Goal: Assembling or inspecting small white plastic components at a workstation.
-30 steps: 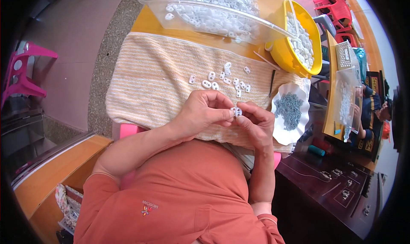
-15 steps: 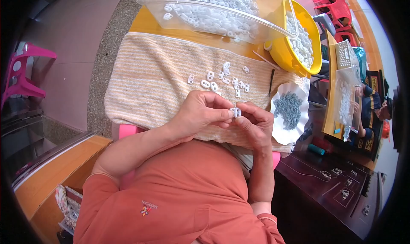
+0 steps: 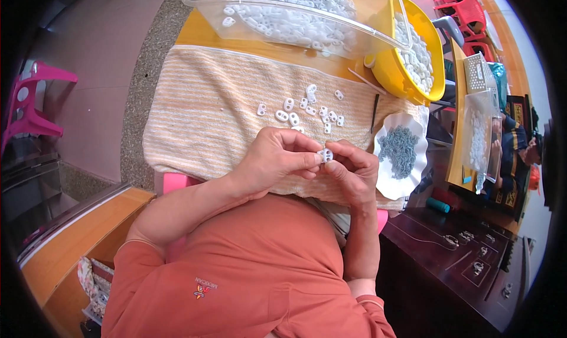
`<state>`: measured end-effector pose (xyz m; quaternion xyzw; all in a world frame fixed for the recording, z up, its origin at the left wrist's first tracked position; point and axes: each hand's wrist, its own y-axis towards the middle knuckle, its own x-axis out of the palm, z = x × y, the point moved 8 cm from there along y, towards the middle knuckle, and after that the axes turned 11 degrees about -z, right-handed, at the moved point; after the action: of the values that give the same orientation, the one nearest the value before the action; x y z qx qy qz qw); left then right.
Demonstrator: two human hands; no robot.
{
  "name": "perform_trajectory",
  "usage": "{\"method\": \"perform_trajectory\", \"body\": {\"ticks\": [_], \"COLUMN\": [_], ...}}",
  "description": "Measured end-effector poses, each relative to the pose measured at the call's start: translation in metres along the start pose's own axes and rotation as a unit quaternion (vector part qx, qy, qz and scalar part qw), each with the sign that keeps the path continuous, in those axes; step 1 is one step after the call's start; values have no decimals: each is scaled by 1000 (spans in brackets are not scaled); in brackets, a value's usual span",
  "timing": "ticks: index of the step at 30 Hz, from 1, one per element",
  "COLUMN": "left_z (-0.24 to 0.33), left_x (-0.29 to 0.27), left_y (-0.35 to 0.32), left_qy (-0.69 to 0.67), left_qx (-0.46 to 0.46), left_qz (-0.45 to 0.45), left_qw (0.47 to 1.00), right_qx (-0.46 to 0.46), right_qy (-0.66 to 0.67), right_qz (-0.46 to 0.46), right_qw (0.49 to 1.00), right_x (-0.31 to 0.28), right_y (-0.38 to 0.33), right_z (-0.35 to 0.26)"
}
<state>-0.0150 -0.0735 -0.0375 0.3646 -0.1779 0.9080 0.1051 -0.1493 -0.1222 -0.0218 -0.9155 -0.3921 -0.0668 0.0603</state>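
Small white plastic piece (image 3: 325,155), roughly round with holes in it, sits pinched between the fingertips of both hands, directly in front of the person's chest and above the near edge of the striped beige towel (image 3: 207,113) that covers the worktop. The left hand (image 3: 277,158) comes in from the left with its fingers curled closed on the piece's left side; the right hand (image 3: 353,171) meets it from the right, thumb and forefinger narrowed onto the same piece. Both hands touch it, so neither is nearer. Its shape is too small to give a clear long axis.

Just beyond the hands, further out on the towel, lies a loose scatter of similar white plastic pieces (image 3: 307,109), closest to the left hand's knuckles. To the right of the right hand stands a white scalloped dish of small grey metal bits (image 3: 399,152). At the far edge are a clear plastic tub (image 3: 283,13) and a yellow bowl (image 3: 393,72), both filled with more white pieces, well apart from the hands.
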Motion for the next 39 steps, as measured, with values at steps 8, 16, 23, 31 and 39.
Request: {"method": "perform_trajectory", "body": {"ticks": [8,16,23,31,39], "left_z": [-1,0,0,0,-3], "left_x": [1,4,5,7,14], "left_y": [-1,-2,-2,1,0], "left_qy": [3,4,0,-30,-105], "left_qx": [-5,-5,4,8,0], "left_qz": [2,6,-7,-28,-72], "left_qw": [1000,1000,1000,999,992], "right_qx": [-11,-11,-15,-36,-54], "right_qy": [-25,-23,-45,-56,-9], "right_qz": [-16,-23,-25,-25,2], "right_qw": [1000,999,999,997,999], "right_x": [3,2,0,-2,6], "right_y": [3,1,1,-2,-2], "right_z": [-11,-10,-11,-11,-18]}}
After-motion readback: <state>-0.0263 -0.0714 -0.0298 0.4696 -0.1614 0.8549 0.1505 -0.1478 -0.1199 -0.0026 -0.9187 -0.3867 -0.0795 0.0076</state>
